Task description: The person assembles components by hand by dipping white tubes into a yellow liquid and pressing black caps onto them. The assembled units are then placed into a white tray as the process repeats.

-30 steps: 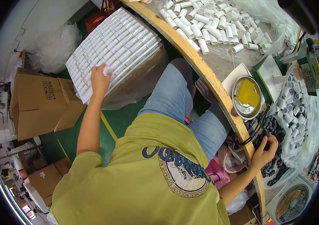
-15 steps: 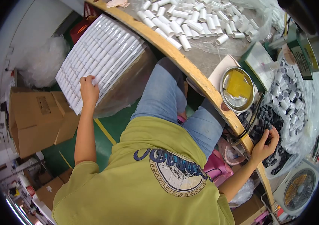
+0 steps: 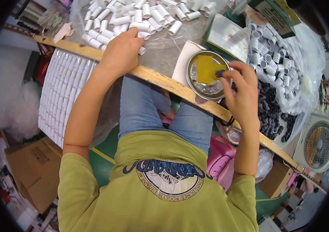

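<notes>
My left hand is at the pile of white tubes on the table, fingers bent over a tube at the pile's near edge; its grip is partly hidden. My right hand pinches a small black part over the right side of a round metal tin. In the tin lies a yellow piece, close to the black part. Beneath the tin is a pale sheet.
Black parts and white-grey fittings in plastic lie right. A green-white box stands behind the tin. The wooden table edge crosses before me. Packed white tubes stand left, a fan right.
My left hand has moved from the packed tubes to the loose pile on the table. My right hand has brought a black part from the black pile to the tin. The view has turned.
</notes>
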`<state>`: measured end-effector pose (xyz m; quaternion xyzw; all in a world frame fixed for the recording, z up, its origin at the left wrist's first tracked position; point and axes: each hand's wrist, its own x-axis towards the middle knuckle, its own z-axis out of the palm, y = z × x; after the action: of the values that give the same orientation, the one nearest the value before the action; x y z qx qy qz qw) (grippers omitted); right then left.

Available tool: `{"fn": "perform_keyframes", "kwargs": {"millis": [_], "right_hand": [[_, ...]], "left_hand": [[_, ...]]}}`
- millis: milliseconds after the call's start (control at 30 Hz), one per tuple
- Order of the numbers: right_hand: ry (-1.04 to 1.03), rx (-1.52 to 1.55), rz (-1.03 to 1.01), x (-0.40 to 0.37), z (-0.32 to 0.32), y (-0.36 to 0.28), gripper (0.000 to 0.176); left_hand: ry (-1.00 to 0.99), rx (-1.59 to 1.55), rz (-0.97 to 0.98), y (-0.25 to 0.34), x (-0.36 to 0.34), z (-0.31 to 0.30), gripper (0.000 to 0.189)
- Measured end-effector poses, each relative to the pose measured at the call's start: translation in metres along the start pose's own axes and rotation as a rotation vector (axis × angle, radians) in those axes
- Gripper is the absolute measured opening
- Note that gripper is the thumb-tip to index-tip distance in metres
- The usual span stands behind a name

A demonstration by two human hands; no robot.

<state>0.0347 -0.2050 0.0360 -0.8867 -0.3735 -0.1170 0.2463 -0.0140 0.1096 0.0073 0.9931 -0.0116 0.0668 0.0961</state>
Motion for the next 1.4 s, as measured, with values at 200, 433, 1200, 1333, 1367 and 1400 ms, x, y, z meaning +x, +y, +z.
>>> {"fn": "perform_keyframes", "kwargs": {"millis": [200,433,1200,1333,1367,1400], "right_hand": [[-0.137,-0.155,-0.159,0.022,0.02,-0.01,0.012],[0.141,0.309,0.063,0.012,0.026,-0.005,0.012],[0.169,-0.087,0.342,0.027,-0.029,0.078,0.039],[0.217,1.109,0.393,0.011,-0.015,0.025,0.038],[0.219,1.142,0.375,0.009,-0.012,0.02,0.038],[0.221,1.175,0.357,0.007,-0.009,0.017,0.039]], "left_hand": [[0.225,-0.38,0.032,0.022,0.009,-0.003,0.023],[0.159,-0.828,0.123,0.074,-0.002,0.001,0.024],[-0.289,-1.827,-0.162,0.124,0.033,0.02,0.022],[-0.292,-1.874,-0.172,0.128,0.039,0.019,0.025],[-0.298,-1.849,-0.151,0.128,0.039,0.018,0.025],[-0.303,-1.823,-0.129,0.128,0.039,0.017,0.024]]}}
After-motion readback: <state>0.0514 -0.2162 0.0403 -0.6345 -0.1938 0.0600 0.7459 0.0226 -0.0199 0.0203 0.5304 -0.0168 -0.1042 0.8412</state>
